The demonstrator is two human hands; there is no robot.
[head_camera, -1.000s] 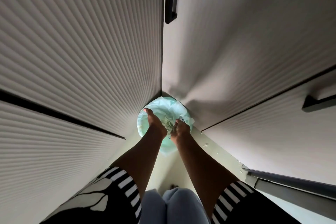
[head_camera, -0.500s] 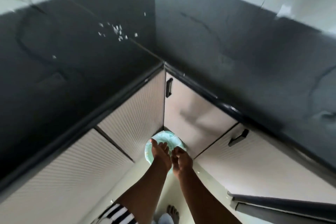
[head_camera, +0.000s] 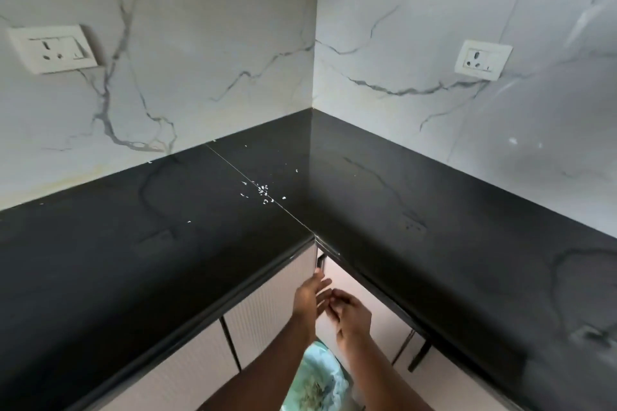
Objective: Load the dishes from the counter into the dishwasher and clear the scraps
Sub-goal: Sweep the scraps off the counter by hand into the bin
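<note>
Head view: left hand (head_camera: 310, 300) raised and outstretched, grip apart; right hand (head_camera: 351, 314) curls against it, grip state unclear.

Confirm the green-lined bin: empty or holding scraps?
Holding scraps. Brownish-green bits lie inside the green-lined bin; how full, cannot tell: it is partly hidden.

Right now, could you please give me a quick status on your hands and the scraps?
Left hand open, right hand loosely curled, nothing seen held, above the lined bin. White scraps lie on the black counter corner. Nothing seen in the way.
</note>
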